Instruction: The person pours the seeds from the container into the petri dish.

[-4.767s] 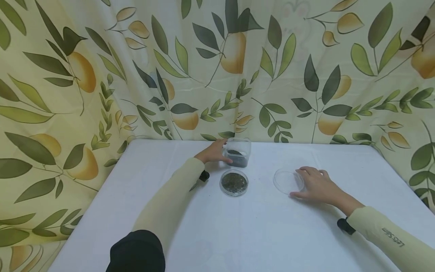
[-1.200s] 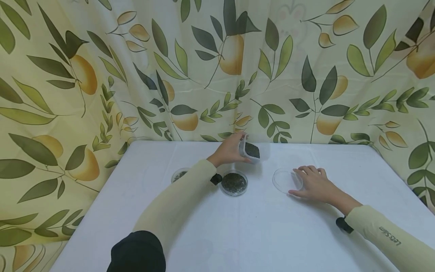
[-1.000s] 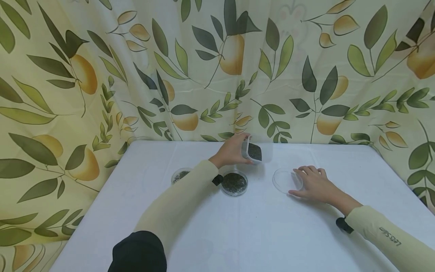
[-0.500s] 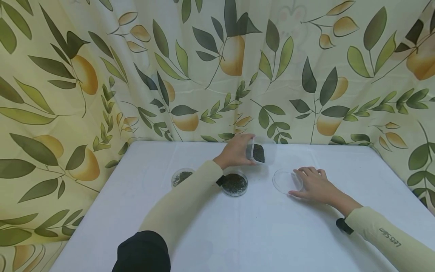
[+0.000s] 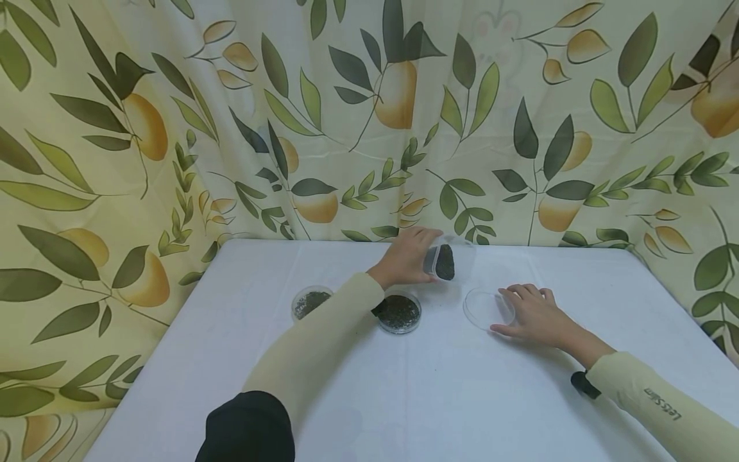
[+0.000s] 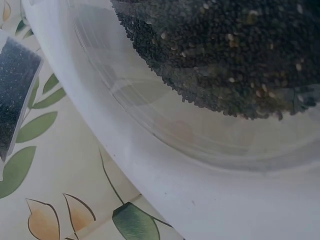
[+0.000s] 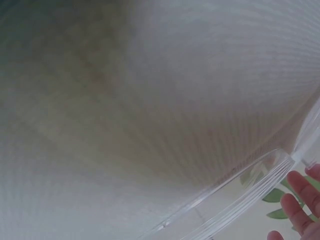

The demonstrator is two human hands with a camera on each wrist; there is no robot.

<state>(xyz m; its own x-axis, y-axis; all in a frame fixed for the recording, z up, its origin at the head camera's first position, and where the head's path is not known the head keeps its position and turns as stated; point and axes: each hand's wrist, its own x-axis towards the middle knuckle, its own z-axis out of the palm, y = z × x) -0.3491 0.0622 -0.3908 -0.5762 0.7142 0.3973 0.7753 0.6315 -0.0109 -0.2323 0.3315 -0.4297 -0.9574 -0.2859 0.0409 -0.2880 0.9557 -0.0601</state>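
My left hand (image 5: 407,256) grips a clear plastic container (image 5: 430,262) by its side and holds it tipped over to the right above the table. Black seeds (image 5: 445,262), probably sesame, have slumped toward its mouth. In the left wrist view, part of this container (image 6: 15,90) shows at the left edge. My right hand (image 5: 534,314) holds the rim of a clear petri dish (image 5: 479,324) with thumb in front and fingers behind; no seeds show in it. Fingertips (image 7: 297,210) appear beside the dish's edge (image 7: 240,205) in the right wrist view.
A petri dish (image 5: 399,332) filled with dark seeds stands below the left wrist. Another seed-filled dish (image 5: 294,305) sits farther left, partly behind the left sleeve. White cloth covers the table (image 5: 439,398); a patterned curtain (image 5: 358,128) hangs behind its back edge.
My left hand has lifted the container, carried it right and tipped it further, the seeds sliding toward its opening. The left dish came into view. The right hand and its dish barely moved.
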